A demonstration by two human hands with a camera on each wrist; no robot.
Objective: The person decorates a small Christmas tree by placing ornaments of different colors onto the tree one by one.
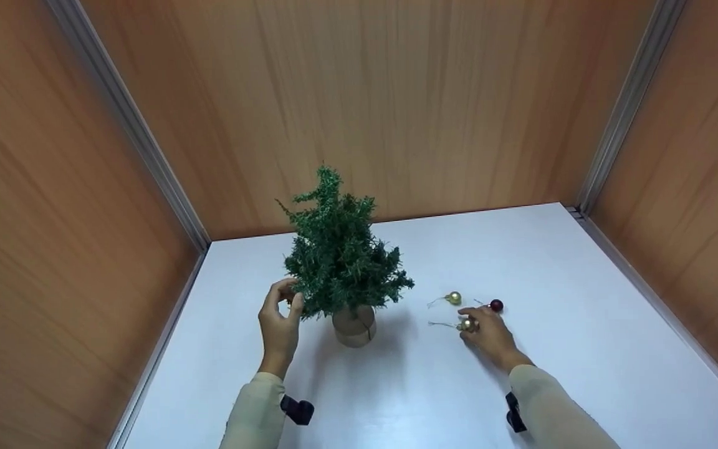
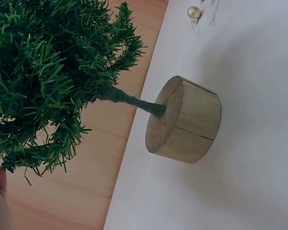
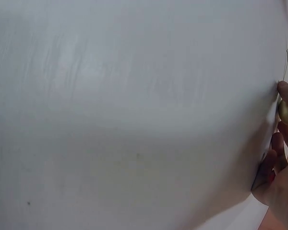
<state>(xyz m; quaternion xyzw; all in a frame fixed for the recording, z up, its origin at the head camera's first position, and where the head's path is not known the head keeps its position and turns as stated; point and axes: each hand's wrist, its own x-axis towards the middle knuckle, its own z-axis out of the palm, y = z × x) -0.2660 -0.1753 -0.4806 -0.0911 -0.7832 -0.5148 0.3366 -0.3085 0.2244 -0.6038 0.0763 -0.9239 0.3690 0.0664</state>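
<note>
A small green artificial Christmas tree (image 1: 340, 255) stands upright on a round wooden base (image 2: 187, 124). At its left side, my left hand (image 1: 281, 324) curls thumb and fingers at a lower branch, the fingertips partly hidden by needles. My right hand (image 1: 490, 337) pinches a gold bauble (image 1: 468, 324) between thumb and finger, low over the table, its thin string trailing left. Just beyond that hand lie a second gold bauble (image 1: 454, 298) and a dark red bauble (image 1: 497, 305). In the right wrist view the pinched bauble shows at the right edge, between the fingers (image 3: 287, 134).
The white table (image 1: 434, 386) is enclosed by wood-grain panels (image 1: 459, 112) at the back and both sides. Grey metal strips (image 1: 147, 137) run along the panel corners. Black wrist devices (image 1: 297, 410) sit on both sleeves.
</note>
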